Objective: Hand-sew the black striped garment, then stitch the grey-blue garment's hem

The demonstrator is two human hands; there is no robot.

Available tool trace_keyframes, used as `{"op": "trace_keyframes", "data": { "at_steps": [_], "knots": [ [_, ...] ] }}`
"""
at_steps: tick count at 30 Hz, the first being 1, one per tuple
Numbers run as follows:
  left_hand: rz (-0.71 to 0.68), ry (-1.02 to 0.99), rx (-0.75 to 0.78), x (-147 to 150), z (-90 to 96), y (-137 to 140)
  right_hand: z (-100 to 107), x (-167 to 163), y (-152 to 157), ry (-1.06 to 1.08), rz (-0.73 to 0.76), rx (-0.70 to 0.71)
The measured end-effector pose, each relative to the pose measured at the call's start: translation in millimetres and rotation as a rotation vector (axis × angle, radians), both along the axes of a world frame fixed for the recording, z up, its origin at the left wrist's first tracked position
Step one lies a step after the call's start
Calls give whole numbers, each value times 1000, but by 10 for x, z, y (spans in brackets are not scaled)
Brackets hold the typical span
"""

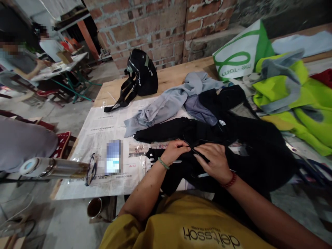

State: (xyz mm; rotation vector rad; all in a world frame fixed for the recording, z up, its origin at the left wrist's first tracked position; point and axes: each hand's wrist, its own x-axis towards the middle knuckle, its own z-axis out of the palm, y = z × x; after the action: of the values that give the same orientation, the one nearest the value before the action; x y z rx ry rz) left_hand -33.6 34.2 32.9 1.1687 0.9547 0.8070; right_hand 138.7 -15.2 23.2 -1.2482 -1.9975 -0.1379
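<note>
A black garment (259,148) with white stripes and a small white emblem lies spread over the table in front of me. My left hand (175,151), wearing a green bead bracelet, pinches the black cloth with thumb and forefinger. Close beside it, my right hand (214,159), with a red bracelet at the wrist, also has its fingers closed on the cloth. A thin bright line shows by the right fingertips, too small to name. Just beyond the hands lies a light grey garment (166,102).
Newspaper (95,128) covers the table, bearing a phone (113,157), glasses (90,169) and a steel thermos (54,167). Farther back are a black bag (146,74), a green-white bag (238,55) and yellow-green clothing (293,93). A mug (94,207) stands below the near edge. People sit at left.
</note>
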Motion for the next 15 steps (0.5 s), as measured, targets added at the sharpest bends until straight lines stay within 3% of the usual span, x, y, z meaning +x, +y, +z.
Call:
{"op": "trace_keyframes", "data": {
  "at_steps": [5, 15],
  "knots": [
    [-19, -15, 36, -10, -2, 3, 46, -66, 62, 62, 39, 43],
    [9, -39, 22, -33, -16, 12, 67, -163, 114, 134, 113, -8]
  ]
}}
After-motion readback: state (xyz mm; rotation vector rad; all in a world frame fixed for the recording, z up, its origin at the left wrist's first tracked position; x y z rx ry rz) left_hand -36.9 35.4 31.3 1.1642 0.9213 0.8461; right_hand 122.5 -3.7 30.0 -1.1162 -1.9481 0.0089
